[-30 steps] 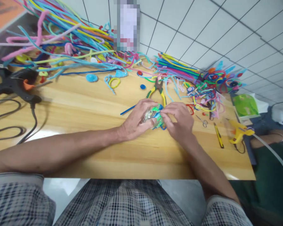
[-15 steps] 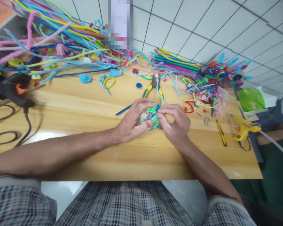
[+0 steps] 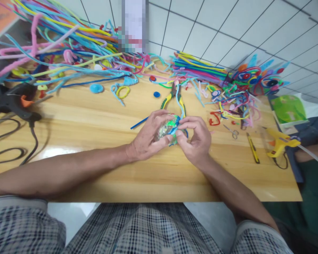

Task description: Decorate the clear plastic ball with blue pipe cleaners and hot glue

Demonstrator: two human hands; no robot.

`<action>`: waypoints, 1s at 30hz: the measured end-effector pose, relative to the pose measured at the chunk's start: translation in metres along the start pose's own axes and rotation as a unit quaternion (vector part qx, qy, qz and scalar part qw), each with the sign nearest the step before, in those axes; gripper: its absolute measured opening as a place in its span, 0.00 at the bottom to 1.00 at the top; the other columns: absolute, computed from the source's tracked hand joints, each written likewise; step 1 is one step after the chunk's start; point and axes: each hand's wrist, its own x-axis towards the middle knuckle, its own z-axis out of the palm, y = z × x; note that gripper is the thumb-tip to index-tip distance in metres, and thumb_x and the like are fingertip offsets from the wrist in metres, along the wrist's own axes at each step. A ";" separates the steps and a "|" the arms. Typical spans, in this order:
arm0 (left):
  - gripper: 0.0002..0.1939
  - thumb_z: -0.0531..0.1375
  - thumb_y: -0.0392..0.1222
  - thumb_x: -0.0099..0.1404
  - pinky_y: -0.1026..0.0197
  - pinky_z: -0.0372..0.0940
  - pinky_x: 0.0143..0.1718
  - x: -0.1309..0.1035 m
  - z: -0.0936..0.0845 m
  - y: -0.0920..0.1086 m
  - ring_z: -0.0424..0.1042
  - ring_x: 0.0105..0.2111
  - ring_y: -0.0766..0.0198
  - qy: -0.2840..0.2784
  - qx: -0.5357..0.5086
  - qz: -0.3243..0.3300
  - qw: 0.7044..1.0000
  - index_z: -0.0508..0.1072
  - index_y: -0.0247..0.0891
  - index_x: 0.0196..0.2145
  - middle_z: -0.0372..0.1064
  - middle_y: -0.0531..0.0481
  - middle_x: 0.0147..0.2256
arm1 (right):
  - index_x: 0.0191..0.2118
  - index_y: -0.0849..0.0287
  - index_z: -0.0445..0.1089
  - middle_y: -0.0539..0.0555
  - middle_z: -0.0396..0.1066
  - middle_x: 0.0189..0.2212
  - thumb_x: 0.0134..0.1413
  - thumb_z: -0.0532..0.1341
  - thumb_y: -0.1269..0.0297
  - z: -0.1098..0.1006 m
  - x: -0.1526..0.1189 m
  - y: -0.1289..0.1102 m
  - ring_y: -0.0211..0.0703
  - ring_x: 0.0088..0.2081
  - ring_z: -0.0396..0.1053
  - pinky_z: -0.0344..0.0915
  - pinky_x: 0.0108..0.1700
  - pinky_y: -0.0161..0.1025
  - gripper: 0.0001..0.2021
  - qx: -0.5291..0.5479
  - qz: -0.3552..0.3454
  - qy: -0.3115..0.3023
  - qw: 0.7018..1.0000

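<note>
Curling around a rounded, clear, glittery object with green and blue patches (image 3: 163,131), the left hand (image 3: 148,138) holds it at the centre of the frame, fingers over its upper side and thumb along the lower. From the right, the right hand (image 3: 195,140) sets its thumb and bent forefinger at the object's blue edge; whether they pinch anything between them, I cannot tell. A light-blue fuzzy stem (image 3: 179,101) runs upward from beside these fingertips, across the pliers with yellow-and-black handles (image 3: 164,102), which lie just above the 2 hands. A straight dark-blue stick (image 3: 139,122) shows left of the left hand. Right of centre lie a bent red fuzzy stem (image 3: 214,120), small silver scissors (image 3: 233,132) and a slim yellow-and-black craft knife (image 3: 253,148), all on the pale wooden table (image 3: 148,180).
</note>
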 end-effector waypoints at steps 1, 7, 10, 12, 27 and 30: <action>0.26 0.62 0.50 0.82 0.35 0.68 0.72 0.000 0.000 0.000 0.67 0.71 0.45 0.001 0.002 0.003 1.000 0.63 0.50 0.73 0.69 0.39 0.66 | 0.43 0.49 0.75 0.52 0.80 0.42 0.61 0.68 0.73 0.000 0.000 -0.001 0.50 0.46 0.81 0.79 0.50 0.52 0.09 0.008 0.014 -0.004 1.000; 0.26 0.61 0.49 0.83 0.36 0.69 0.72 0.000 0.002 0.002 0.66 0.71 0.46 -0.002 0.011 0.006 1.000 0.63 0.50 0.73 0.69 0.39 0.66 | 0.41 0.50 0.75 0.52 0.77 0.42 0.61 0.67 0.73 -0.001 0.002 -0.002 0.49 0.48 0.79 0.78 0.52 0.51 0.09 0.053 0.072 -0.023 0.996; 0.26 0.60 0.50 0.83 0.36 0.69 0.72 0.000 0.001 0.002 0.66 0.72 0.46 -0.006 0.015 0.004 1.000 0.63 0.50 0.73 0.69 0.39 0.66 | 0.41 0.50 0.74 0.52 0.77 0.42 0.61 0.67 0.72 -0.002 0.002 -0.001 0.50 0.48 0.79 0.78 0.53 0.52 0.08 0.058 0.082 -0.031 0.994; 0.26 0.60 0.51 0.84 0.35 0.69 0.72 0.000 0.001 0.002 0.66 0.72 0.47 -0.010 0.015 0.003 1.000 0.62 0.50 0.73 0.68 0.39 0.67 | 0.41 0.50 0.74 0.52 0.77 0.42 0.62 0.68 0.71 -0.002 0.001 0.000 0.50 0.48 0.78 0.78 0.53 0.52 0.07 0.064 0.086 -0.031 0.994; 0.24 0.61 0.52 0.83 0.39 0.68 0.73 0.003 -0.007 0.006 0.67 0.71 0.48 -0.005 0.001 -0.026 1.000 0.65 0.48 0.70 0.70 0.41 0.65 | 0.63 0.50 0.69 0.61 0.77 0.56 0.70 0.66 0.59 0.006 -0.016 0.004 0.60 0.57 0.78 0.79 0.57 0.63 0.19 -0.046 -0.061 -0.027 0.997; 0.24 0.61 0.54 0.83 0.38 0.67 0.73 0.004 -0.009 0.006 0.68 0.70 0.47 -0.016 0.000 -0.049 0.999 0.66 0.48 0.70 0.70 0.40 0.65 | 0.69 0.52 0.64 0.65 0.74 0.60 0.65 0.69 0.57 0.011 -0.020 0.006 0.64 0.60 0.76 0.79 0.59 0.67 0.30 -0.053 -0.088 -0.031 0.994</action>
